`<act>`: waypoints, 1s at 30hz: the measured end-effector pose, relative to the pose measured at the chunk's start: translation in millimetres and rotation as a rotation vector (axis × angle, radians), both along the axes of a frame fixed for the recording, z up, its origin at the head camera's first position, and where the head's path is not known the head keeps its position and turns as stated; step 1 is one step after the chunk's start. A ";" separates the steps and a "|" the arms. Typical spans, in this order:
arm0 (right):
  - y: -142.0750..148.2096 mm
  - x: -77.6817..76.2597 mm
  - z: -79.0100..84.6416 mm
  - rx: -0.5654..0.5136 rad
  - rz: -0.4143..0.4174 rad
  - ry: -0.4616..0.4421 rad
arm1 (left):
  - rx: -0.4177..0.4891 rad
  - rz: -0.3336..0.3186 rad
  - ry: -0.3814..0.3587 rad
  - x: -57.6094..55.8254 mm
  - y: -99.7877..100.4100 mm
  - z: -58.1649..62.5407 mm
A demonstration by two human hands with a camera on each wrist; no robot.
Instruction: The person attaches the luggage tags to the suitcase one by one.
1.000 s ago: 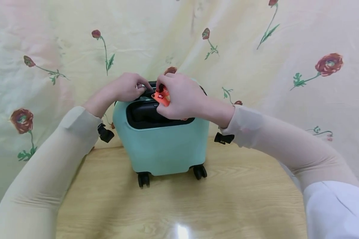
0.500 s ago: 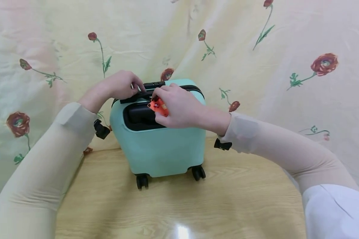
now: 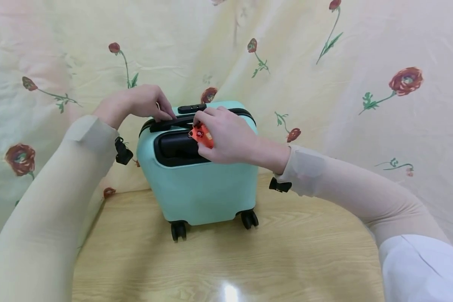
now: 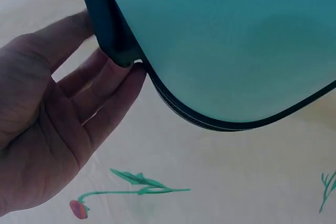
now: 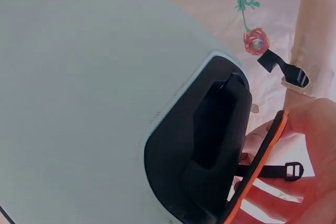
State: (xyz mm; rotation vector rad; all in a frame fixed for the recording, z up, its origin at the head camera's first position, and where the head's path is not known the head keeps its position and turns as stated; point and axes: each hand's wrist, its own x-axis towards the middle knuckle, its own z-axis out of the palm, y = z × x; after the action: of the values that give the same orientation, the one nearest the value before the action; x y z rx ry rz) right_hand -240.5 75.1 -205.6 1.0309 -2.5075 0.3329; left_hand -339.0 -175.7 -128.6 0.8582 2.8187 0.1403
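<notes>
A mint-green suitcase (image 3: 207,193) stands upright on its black wheels. My left hand (image 3: 147,102) pinches the left end of its black top handle (image 3: 162,126); in the left wrist view the thumb and fingers (image 4: 113,85) lie on either side of that handle end. Between the thumb and fingers of my right hand (image 3: 230,136) is an orange luggage tag (image 3: 203,135), held just in front of the handle. The right wrist view shows the tag edge-on, with a black buckled strap (image 5: 273,171) behind it. The right hand covers the handle's right part.
A black recessed panel (image 3: 177,149) sits in the suitcase's upper front, below the handle. Behind the handle is a black combination lock (image 3: 191,109). The suitcase stands on a wooden tabletop (image 3: 226,260), close to a flower-patterned cloth (image 3: 298,84) at the back.
My right hand has come down and a little away from the left hand, bringing the luggage tag with it. The left hand has moved leftward to the handle's end. The combination lock has come into view.
</notes>
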 end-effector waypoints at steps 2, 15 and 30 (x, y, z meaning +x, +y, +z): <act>-2.4 -0.4 -1.1 0.015 -0.011 0.020 | 0.004 0.008 -0.023 1.0 -1.5 -0.4; -9.4 -3.5 9.6 -0.085 -0.084 -0.046 | -0.008 -0.116 0.216 24.3 24.1 -17.9; -10.5 4.9 10.3 -0.104 -0.009 -0.184 | 0.097 -0.117 0.143 22.5 24.3 -21.9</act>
State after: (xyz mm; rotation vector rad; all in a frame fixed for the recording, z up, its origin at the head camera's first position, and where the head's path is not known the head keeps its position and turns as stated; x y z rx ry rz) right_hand -235.6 64.7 -195.3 0.9880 -2.6236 0.5735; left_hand -316.5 -151.3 -150.5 1.0928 2.9040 0.2078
